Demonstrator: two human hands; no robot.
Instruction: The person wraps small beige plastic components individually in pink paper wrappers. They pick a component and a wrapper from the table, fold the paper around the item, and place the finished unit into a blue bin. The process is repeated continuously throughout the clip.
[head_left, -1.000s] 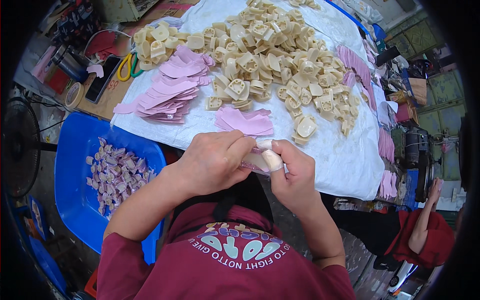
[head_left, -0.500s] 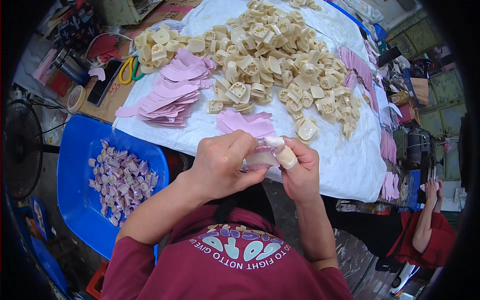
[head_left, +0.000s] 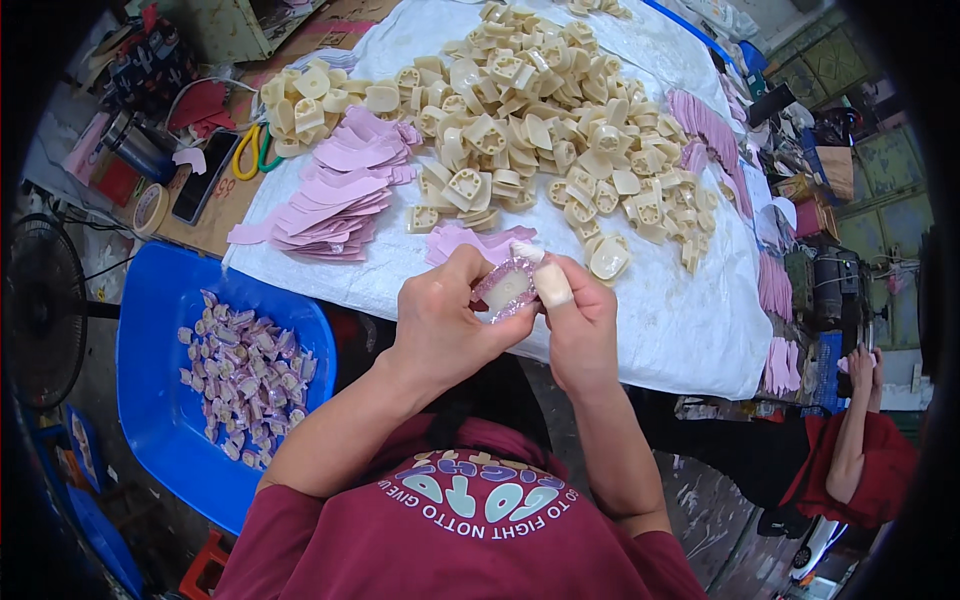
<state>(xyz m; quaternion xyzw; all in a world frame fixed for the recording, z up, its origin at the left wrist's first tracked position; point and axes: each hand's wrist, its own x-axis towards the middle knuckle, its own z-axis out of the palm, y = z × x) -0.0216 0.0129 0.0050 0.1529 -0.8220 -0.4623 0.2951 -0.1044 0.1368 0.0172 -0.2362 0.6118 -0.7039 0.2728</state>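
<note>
Between both hands, just past the table's near edge, is a cream plastic shoe heel [head_left: 506, 289] with a glittery pink strip around its rim. My left hand [head_left: 438, 318] is closed around its left side. My right hand [head_left: 580, 338] pinches its right edge, with pale covers on the thumb and a fingertip. Just behind my hands lie a few flat pink cut pieces [head_left: 455, 241]. A taller stack of pink pieces [head_left: 330, 200] sits to the left, and bare cream heels [head_left: 540, 130] are heaped across the table. Fingers hide part of the held heel.
To the left stands a blue tub [head_left: 150, 400] with many pink-wrapped heels [head_left: 245, 375] inside. Scissors [head_left: 247, 152], a phone [head_left: 207, 183] and a tape roll [head_left: 151, 208] lie at the table's left. A fan [head_left: 45, 310] stands far left; a co-worker [head_left: 850, 450] works at right.
The held heel has turned so its pale flat face and glittery rim now show more fully. Both hands have shifted slightly left, and the right thumb presses nearer the heel's edge.
</note>
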